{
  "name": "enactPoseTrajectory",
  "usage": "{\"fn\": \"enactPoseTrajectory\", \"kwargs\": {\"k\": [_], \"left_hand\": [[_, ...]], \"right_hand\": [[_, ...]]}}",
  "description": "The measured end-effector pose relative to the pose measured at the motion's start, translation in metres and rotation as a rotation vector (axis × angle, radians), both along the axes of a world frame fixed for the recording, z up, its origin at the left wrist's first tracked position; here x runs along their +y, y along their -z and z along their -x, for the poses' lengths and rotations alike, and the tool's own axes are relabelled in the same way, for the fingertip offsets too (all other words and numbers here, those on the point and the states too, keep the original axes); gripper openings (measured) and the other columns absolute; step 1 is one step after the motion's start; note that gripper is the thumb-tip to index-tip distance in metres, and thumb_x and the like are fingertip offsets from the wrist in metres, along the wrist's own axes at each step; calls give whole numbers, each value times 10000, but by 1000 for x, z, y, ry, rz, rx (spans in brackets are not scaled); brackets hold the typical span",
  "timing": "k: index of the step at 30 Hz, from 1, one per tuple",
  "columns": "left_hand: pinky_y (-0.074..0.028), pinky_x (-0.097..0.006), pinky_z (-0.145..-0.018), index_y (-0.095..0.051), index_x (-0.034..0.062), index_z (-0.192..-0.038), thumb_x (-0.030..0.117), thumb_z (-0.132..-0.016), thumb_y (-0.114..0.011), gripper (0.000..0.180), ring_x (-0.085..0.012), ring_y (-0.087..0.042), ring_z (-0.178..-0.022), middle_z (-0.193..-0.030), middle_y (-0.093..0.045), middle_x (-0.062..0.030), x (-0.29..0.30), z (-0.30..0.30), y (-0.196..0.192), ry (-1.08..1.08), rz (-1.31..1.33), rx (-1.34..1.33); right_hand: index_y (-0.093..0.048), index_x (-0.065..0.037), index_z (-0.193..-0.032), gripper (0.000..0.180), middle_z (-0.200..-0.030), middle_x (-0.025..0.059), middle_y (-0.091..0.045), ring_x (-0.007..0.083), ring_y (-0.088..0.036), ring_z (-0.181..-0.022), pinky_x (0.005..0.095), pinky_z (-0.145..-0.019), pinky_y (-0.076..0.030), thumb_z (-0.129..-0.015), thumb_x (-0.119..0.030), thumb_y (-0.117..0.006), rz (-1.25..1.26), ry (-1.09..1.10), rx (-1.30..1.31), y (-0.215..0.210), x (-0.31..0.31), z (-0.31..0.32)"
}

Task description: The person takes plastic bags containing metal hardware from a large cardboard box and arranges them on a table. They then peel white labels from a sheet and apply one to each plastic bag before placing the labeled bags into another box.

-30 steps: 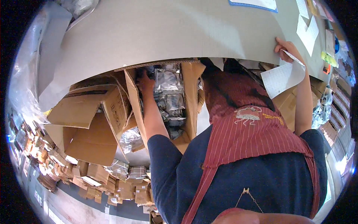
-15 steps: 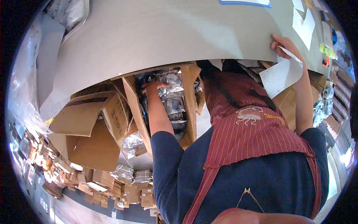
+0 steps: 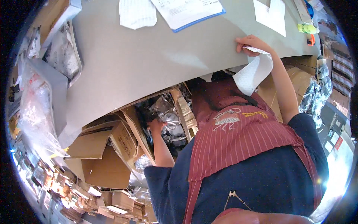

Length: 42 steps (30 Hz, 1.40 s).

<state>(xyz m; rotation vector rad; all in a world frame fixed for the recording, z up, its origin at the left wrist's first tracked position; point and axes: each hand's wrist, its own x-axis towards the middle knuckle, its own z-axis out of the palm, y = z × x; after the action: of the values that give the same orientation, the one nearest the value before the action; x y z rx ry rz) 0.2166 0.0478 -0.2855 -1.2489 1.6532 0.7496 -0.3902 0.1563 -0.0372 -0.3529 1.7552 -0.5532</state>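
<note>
Shiny bags (image 3: 175,120) are packed in an open cardboard box (image 3: 137,128) under the table (image 3: 149,59). Among them the left hand (image 3: 156,125) is held, its fingers apparently spread; whether a bag is gripped cannot be told. In so tight a space, any bag is best pinched by its edge, with knuckles kept off the box walls. By the right hand (image 3: 253,44), closed at the table's edge, a curled paper (image 3: 253,74) is held, best gripped lightly against creasing. Leftward, another open box (image 3: 106,170) is seen.
</note>
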Motion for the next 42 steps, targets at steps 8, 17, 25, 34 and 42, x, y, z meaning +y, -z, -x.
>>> {"fn": "enactPoseTrajectory", "kwargs": {"k": [8, 17, 25, 34, 42], "left_hand": [[-470, -444, -858, -680, 20, -1010, 288, -650, -797, 463, -403, -592, -1004, -1140, -612, -292, 39, 6, -114, -354, 492, 383], [-472, -367, -881, -652, -29, -1124, 135, -619, -838, 562, -239, -619, -995, -1160, -638, -146, 7, 107, -379, -632, 673, 649], [-479, -439, -793, -664, 30, -1044, 372, -809, -686, 415, -389, -627, -878, -933, -672, -200, -60, 316, -432, 33, 512, 591], [-403, -437, -1036, -393, 180, -1457, 467, -915, -596, 646, -430, -474, -1255, -1463, -409, -197, -47, 413, -332, 356, 712, 1014], [-142, -740, -1047, -305, 248, -1510, 429, -871, -645, 746, -393, -93, -1464, -1605, -121, -115, -27, 349, -246, 591, 780, 673]], "right_hand": [[-609, -27, -859, 367, -434, -49, -364, 40, -251, -316, 217, -311, -203, -991, -361, -534, 248, 159, -382, -6, 3, 19], [-561, -9, -869, 357, -444, -53, -333, 30, -246, -324, 206, -307, -198, -1038, -290, -420, 519, 212, -964, 27, 26, 52], [-550, -4, -937, 309, -489, -62, -332, 28, -247, -330, 199, -303, -213, -1042, -263, -419, 574, 203, -940, 3, 29, 60], [-521, 25, -1245, 384, -561, -32, -402, -1, -260, -356, 173, -326, -213, -1030, -283, -445, 702, 393, -692, -17, 62, 91], [-582, -58, -1259, 356, -688, 34, -593, 41, -459, -477, 198, -423, -348, -976, -272, -549, 545, 280, -177, -6, 29, 79]]}}
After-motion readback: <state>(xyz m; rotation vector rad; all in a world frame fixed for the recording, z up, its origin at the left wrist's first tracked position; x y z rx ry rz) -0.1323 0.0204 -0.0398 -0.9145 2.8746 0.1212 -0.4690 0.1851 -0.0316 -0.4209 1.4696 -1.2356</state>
